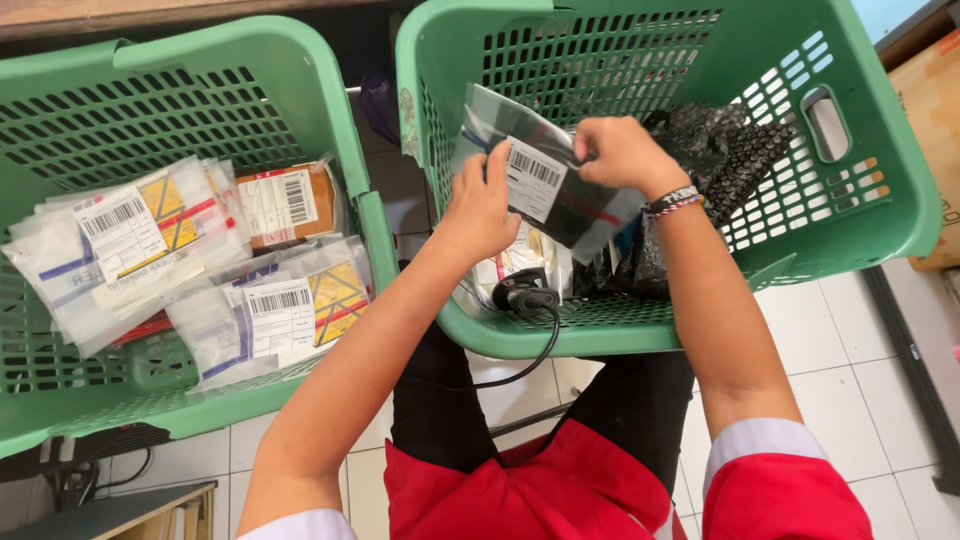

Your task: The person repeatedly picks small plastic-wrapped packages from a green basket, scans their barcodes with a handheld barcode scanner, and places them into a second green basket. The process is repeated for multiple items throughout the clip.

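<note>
— What have your hands got?

— My left hand [480, 205] and right hand [618, 152] both pinch one grey labelled parcel [560, 195], fingers closed on its edges, above the right green basket [880, 190].

— And under it?

— A black scanner [522, 293] on the basket's floor, black bubble-wrapped packets [725, 150] beside. The left green basket [180, 75] holds clear labelled parcels [150, 240].

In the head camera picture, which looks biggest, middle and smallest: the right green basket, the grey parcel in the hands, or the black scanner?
1. Right green basket
2. Grey parcel, held by left hand and right hand
3. Black scanner
</note>
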